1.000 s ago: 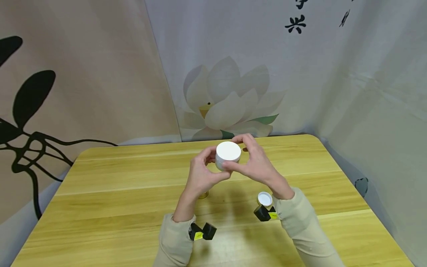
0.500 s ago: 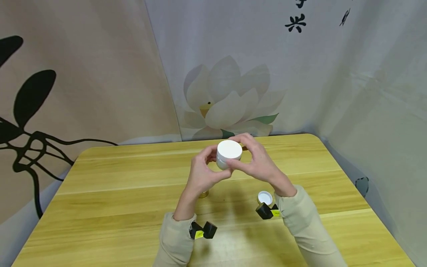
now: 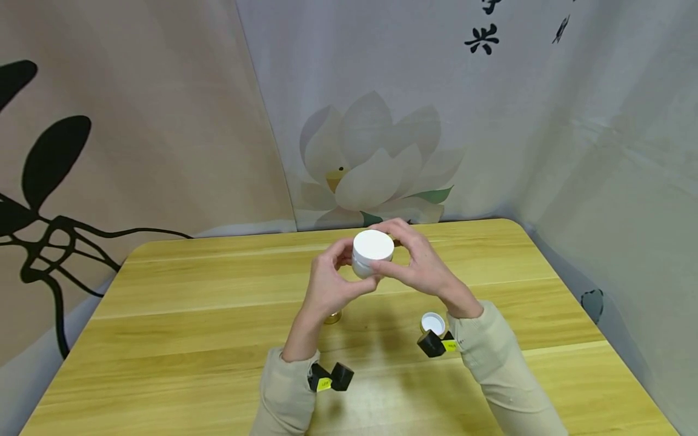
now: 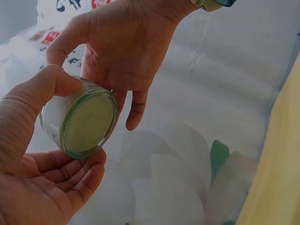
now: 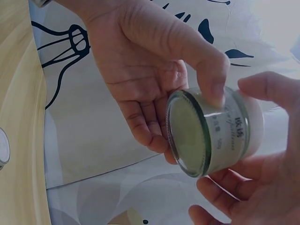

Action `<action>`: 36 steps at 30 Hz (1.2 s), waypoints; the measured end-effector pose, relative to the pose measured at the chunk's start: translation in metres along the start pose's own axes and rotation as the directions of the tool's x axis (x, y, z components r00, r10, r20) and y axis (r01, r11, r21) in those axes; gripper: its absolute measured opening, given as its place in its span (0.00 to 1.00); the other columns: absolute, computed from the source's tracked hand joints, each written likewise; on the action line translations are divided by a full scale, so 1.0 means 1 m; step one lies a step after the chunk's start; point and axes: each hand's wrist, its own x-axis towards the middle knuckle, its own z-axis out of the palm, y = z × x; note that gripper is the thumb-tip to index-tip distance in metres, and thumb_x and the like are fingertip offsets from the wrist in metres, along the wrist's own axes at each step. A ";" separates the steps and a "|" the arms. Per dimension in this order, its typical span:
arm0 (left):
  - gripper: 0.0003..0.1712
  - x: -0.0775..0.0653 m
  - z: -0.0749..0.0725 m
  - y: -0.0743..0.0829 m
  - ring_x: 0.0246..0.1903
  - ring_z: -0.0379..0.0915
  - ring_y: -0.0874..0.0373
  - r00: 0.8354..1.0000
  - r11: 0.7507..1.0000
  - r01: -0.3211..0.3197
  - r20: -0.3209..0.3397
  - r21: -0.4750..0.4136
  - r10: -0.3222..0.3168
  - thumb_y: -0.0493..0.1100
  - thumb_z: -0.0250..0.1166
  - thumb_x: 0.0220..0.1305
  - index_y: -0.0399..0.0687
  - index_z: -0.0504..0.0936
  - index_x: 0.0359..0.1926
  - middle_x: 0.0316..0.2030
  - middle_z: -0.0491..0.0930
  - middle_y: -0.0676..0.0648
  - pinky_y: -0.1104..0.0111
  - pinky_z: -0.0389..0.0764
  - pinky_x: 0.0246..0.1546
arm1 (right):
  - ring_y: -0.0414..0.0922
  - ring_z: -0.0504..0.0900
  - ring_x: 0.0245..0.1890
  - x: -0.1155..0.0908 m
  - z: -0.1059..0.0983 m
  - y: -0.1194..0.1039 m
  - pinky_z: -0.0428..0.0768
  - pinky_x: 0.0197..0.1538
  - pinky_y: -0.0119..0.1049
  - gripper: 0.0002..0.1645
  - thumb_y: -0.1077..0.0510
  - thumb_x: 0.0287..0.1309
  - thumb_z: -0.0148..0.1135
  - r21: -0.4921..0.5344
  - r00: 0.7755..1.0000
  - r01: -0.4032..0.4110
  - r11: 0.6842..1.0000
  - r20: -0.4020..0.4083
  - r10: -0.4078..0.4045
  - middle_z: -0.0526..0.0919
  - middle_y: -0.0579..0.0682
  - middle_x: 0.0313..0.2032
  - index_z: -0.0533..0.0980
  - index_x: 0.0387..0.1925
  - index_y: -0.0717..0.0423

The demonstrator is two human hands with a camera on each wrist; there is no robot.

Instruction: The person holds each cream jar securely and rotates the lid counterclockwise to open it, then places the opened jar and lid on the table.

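Note:
A glass cream jar (image 5: 220, 136) with a white lid (image 3: 373, 245) is held up above the table. My left hand (image 3: 332, 281) grips the glass body, thumb on the near side and fingers on the far side. At the lid, my right hand (image 3: 422, 266) pinches with thumb and fingers from the right. In both wrist views the jar lies tilted, its glass base showing. Printing is visible on the side in the right wrist view. The lid sits on the jar; whether it is tight, I cannot tell.
On the wooden table (image 3: 191, 339), a gold-rimmed lid (image 3: 433, 324) with a white inside lies beside the right wrist. A small gold round thing (image 3: 333, 318) is mostly hidden behind the left wrist. Printed cloth (image 3: 376, 151) hangs behind the table.
Both hands keep hold of the jar in nearly the same place. The right hand's thumb and fingers have shifted slightly around the lid.

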 end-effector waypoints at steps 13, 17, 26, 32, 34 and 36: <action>0.28 0.000 0.000 -0.002 0.38 0.75 0.53 1.000 1.000 -0.011 0.000 -0.010 0.011 0.32 0.72 0.42 0.34 0.76 0.48 0.41 0.79 0.41 0.56 0.77 0.42 | 0.45 0.71 0.46 0.001 0.001 -0.002 0.72 0.48 0.45 0.27 0.64 0.43 0.72 0.027 0.996 -0.041 0.999 -0.077 0.043 0.76 0.50 0.47 0.76 0.49 0.59; 0.28 0.000 0.000 -0.003 0.39 0.74 0.53 1.000 1.000 -0.002 0.004 -0.014 0.002 0.32 0.71 0.43 0.34 0.76 0.49 0.42 0.79 0.42 0.57 0.77 0.42 | 0.45 0.72 0.46 0.000 -0.002 0.000 0.72 0.46 0.41 0.31 0.66 0.48 0.69 0.074 0.999 0.002 0.997 -0.040 0.001 0.76 0.52 0.49 0.73 0.57 0.60; 0.28 0.000 -0.001 -0.002 0.39 0.74 0.53 1.000 1.000 0.002 0.004 -0.025 -0.002 0.33 0.71 0.43 0.34 0.76 0.49 0.43 0.79 0.42 0.60 0.77 0.43 | 0.46 0.73 0.47 0.000 -0.001 0.000 0.72 0.49 0.37 0.33 0.68 0.47 0.68 0.135 0.998 0.021 0.991 -0.053 -0.014 0.76 0.54 0.50 0.71 0.58 0.63; 0.28 -0.001 -0.003 -0.002 0.39 0.74 0.53 1.000 0.999 0.011 0.018 -0.045 -0.010 0.32 0.71 0.42 0.34 0.76 0.49 0.42 0.79 0.42 0.58 0.76 0.43 | 0.48 0.72 0.46 0.001 -0.002 0.001 0.72 0.50 0.38 0.31 0.69 0.47 0.68 0.202 0.999 0.045 0.978 -0.025 -0.041 0.75 0.56 0.50 0.71 0.56 0.66; 0.28 -0.001 -0.003 -0.002 0.39 0.73 0.53 0.999 0.998 0.015 0.029 -0.055 -0.014 0.31 0.71 0.42 0.34 0.76 0.50 0.42 0.78 0.41 0.57 0.76 0.44 | 0.48 0.72 0.47 0.001 -0.004 0.002 0.72 0.50 0.37 0.29 0.66 0.49 0.68 0.230 0.998 0.056 0.972 -0.008 -0.055 0.75 0.57 0.51 0.71 0.55 0.68; 0.29 -0.001 -0.004 -0.002 0.40 0.73 0.53 0.999 0.997 0.021 0.043 -0.070 -0.018 0.31 0.71 0.42 0.34 0.76 0.50 0.42 0.78 0.41 0.57 0.76 0.44 | 0.48 0.72 0.47 0.002 -0.006 0.004 0.72 0.50 0.36 0.29 0.63 0.50 0.68 0.264 0.997 0.065 0.962 0.010 -0.070 0.75 0.57 0.51 0.71 0.55 0.69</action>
